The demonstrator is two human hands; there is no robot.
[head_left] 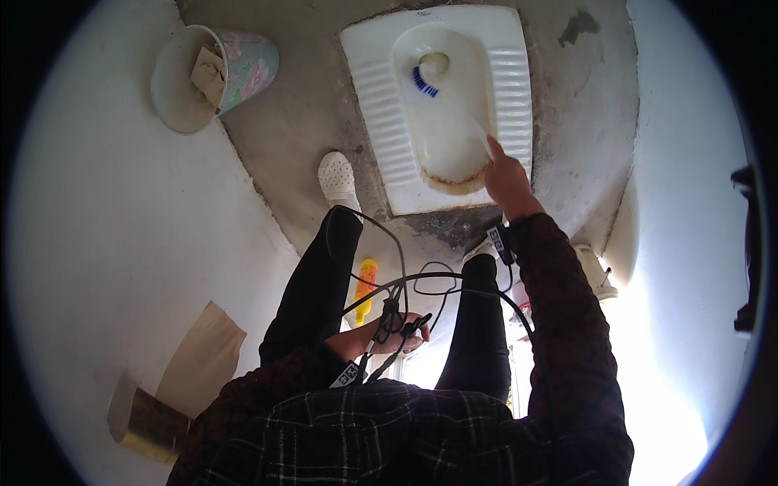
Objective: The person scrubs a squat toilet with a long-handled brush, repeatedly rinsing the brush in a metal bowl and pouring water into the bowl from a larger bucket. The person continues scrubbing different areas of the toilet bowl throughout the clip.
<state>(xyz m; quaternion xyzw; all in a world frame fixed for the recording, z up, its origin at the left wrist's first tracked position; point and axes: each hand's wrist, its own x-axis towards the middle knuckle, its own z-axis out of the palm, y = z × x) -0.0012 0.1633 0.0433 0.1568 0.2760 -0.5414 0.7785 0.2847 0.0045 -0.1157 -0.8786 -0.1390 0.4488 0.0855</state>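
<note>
My right hand (pixel 509 181) grips the pale handle of a toilet brush, over the right edge of a white ceramic squat toilet (pixel 447 115). The brush head, with blue bristles (pixel 424 82), lies in the bowl near the drain hole. Brown stains line the bowl's near end. My left hand (pixel 398 336) is near my lap, behind several black cables (pixel 389 307) that partly cover it; whether it holds anything is unclear. A yellow bottle (pixel 365 290) with an orange label is on the floor between my legs, just beyond that hand.
A floral wastebasket (pixel 250 65) with brown paper inside lies tilted in view at the upper left. Brown paper (pixel 203 346) and a gold-coloured container (pixel 152 428) are by the left wall. A whitish bucket-like container (pixel 594 270) stands at the right, partly behind my sleeve.
</note>
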